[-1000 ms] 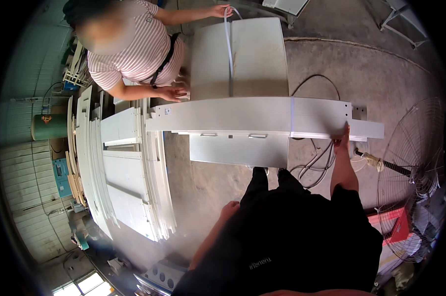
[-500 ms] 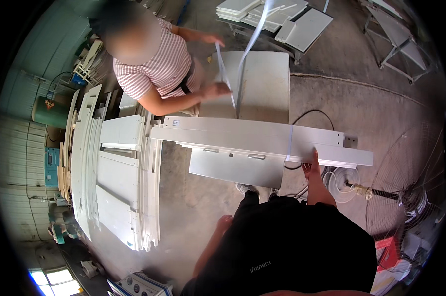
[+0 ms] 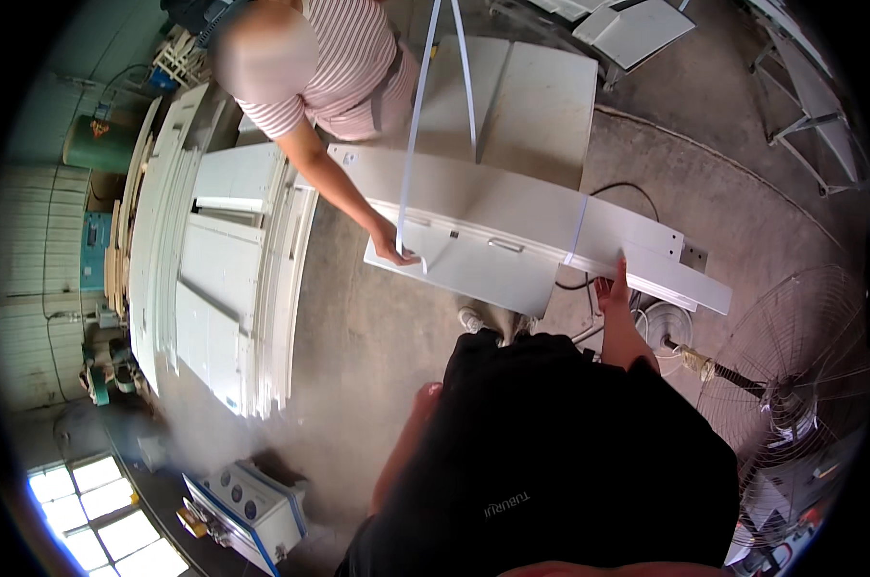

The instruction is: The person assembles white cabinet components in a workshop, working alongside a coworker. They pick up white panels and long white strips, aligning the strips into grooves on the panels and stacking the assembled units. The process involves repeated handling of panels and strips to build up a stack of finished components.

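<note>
On panels (image 3: 526, 207), one right hand (image 3: 613, 290), one band (image 3: 578, 229)

Industrial workshop, concrete floor (image 3: 358, 356), stacked white panels (image 3: 221, 252), large wire-caged fan (image 3: 787, 408)

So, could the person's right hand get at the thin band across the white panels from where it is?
Probably yes: the right hand is at the near edge of the white panels, close to the thin band, and nothing visible stands between them.
</note>
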The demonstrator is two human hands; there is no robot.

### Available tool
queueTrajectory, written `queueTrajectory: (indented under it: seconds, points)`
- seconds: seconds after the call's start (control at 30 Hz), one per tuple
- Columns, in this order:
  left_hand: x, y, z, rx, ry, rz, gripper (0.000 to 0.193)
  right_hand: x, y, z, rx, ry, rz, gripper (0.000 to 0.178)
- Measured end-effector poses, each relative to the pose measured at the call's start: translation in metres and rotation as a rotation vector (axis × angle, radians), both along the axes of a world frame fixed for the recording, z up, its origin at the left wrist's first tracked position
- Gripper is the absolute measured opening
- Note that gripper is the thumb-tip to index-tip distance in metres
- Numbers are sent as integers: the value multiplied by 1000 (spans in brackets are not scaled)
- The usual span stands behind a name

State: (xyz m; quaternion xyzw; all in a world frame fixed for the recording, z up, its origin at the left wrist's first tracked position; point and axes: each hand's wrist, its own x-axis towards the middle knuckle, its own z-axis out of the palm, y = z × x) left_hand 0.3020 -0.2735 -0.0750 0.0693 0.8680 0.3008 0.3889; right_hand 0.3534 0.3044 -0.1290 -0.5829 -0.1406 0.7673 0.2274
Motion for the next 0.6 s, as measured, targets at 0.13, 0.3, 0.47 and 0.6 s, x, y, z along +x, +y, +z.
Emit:
queueTrajectory:
  seconds: [0.13, 0.3, 0.47, 0.6]
  points:
    - [2, 13, 23, -71, -46, -17, 36, -2, -1, 11, -1, -31, -37, 67]
    - [26, -32, -39, -16, -74, 68, 33, -8, -7, 32, 13, -55, -50, 73]
    - [17, -13, -20, -80, -139, 175, 32, -6, -3, 21, 9, -75, -27, 75]
    - [11, -4, -12, -55, -139, 186, 32, -4, -3, 19, 5, -59, -2, 77]
